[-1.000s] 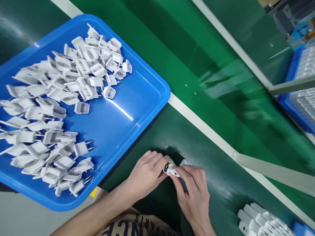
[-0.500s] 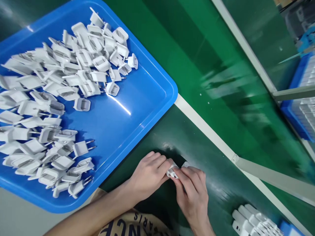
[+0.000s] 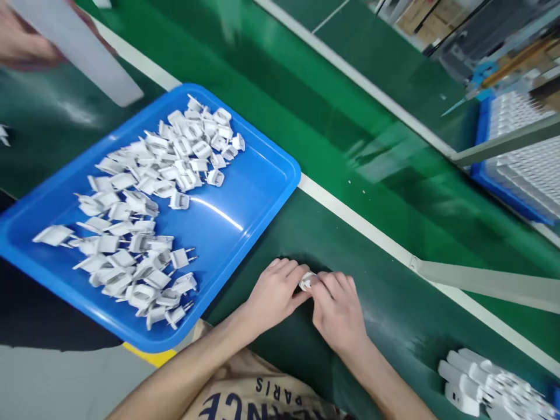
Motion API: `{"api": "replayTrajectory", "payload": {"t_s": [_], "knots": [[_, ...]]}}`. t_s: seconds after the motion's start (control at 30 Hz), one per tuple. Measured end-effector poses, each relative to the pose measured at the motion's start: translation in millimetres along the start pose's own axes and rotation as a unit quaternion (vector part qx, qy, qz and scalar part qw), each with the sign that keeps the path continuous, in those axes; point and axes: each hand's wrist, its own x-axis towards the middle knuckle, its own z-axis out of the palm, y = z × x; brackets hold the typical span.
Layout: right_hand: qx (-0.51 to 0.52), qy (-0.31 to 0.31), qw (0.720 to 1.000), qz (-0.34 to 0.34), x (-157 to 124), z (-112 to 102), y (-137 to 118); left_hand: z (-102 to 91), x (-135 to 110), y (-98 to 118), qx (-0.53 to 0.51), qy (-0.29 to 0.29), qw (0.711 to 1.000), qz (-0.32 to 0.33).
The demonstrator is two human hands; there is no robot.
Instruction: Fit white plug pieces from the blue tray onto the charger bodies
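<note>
My left hand (image 3: pixel 276 296) and my right hand (image 3: pixel 339 312) meet over the dark green tabletop, both closed around one small white plug piece (image 3: pixel 307 282). The left thumb and forefinger pinch it from the left. Against its right side press the fingertips of my right hand, and the fingers hide much of the piece. To the left, a blue tray (image 3: pixel 262 219) holds a heap of white plug housings (image 3: pixel 168 160), many with two metal pins showing.
At the upper left, another person's hand (image 3: pixel 30 44) holds a long whitish strip (image 3: pixel 87 52) beside the tray. White charger bodies (image 3: pixel 485 379) are bunched at the lower right. A metal brace (image 3: pixel 481 283) crosses the right side; a blue crate (image 3: pixel 481 134) of white parts stands beyond.
My view has shifted, so the tray looks smaller and lower. The other person's hand with the strip has come into view. My hands remain together on the plug piece.
</note>
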Motion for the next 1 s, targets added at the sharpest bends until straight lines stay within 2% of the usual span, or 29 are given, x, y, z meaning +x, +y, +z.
{"api": "replayTrajectory", "payload": {"t_s": [0.13, 0.2, 0.27, 0.33, 0.4, 0.47, 0.53, 0.6, 0.63, 0.7, 0.77, 0.83, 0.9, 1.0], "knots": [[-0.007, 0.018, 1.0, -0.025, 4, -7, 5, -12.4, -1, 12, -0.013, -0.054, 0.998, -0.022], [0.001, 0.023, 0.999, -0.029, 4, -20, 8, -26.4, -10, 19, 0.014, -0.048, 0.998, -0.025], [0.064, 0.023, 0.998, 0.006, -1, -36, 11, -48.0, -26, 21, 0.054, -0.021, 0.998, -0.035], [0.201, 0.015, 0.977, 0.071, -11, -49, 14, -75.2, -47, 14, 0.121, 0.023, 0.99, -0.072], [0.384, -0.003, 0.915, 0.122, -23, -54, 16, -102.5, -70, 2, 0.238, 0.062, 0.96, -0.131], [0.558, -0.02, 0.817, 0.141, -31, -53, 12, -122.4, -89, -12, 0.361, 0.056, 0.915, -0.172], [0.683, -0.034, 0.713, 0.157, -35, -50, 3, -131.0, -101, -25, 0.429, 0.018, 0.886, -0.174], [0.754, -0.042, 0.626, 0.193, -35, -49, -6, -130.3, -107, -33, 0.448, -0.002, 0.882, -0.148], [0.776, -0.044, 0.592, 0.213, -34, -50, -10, -128.5, -109, -35, 0.451, 0.003, 0.883, -0.134], [0.803, -0.045, 0.542, 0.243, -32, -52, -12, -125.7, -108, -35, 0.447, 0.032, 0.886, -0.116], [0.817, -0.036, 0.52, 0.247, -33, -55, -10, -124.9, -101, -28, 0.431, 0.085, 0.891, -0.113], [0.821, -0.026, 0.518, 0.236, -35, -56, -4, -121.5, -87, -13, 0.386, 0.163, 0.902, -0.109], [0.819, -0.013, 0.536, 0.204, -36, -55, 2, -109.8, -67, 10, 0.287, 0.218, 0.929, -0.089], [0.808, 0.009, 0.566, 0.163, -37, -51, 10, -75.8, -32, 46, 0.086, 0.212, 0.972, -0.047]]}}
